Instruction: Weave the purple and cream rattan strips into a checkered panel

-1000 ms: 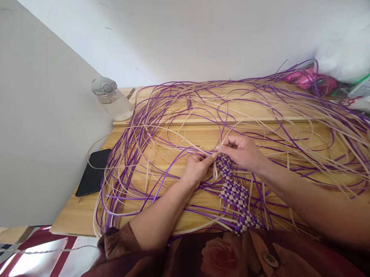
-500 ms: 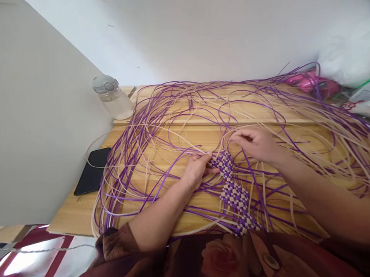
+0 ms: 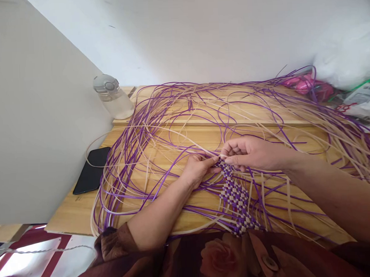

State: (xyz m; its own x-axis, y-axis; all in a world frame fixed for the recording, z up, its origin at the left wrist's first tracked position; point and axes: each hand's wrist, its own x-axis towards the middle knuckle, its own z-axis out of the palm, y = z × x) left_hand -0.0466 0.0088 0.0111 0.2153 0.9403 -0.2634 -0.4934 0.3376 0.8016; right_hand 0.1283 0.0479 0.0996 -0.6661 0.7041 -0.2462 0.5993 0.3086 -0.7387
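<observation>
A narrow woven piece in a purple and beige checked pattern runs from near my body up to my hands. Long purple and beige weaving strands fan out from it on both sides. My left hand is closed on the upper left edge of the weave, thumb on top. Right against it, my right hand pinches at the top end, where a pale strand shows at the fingertips. The fingers of my right hand cover part of the weave's upper end.
A wooden table bears the work, with a raised board along the back. On the left are a black phone and a clear bottle with a grey lid. Pink bundle and plastic bags lie at the back right.
My right hand has come down and left from above the strands to the top end of the weave, meeting my left hand. The left hand has barely moved.
</observation>
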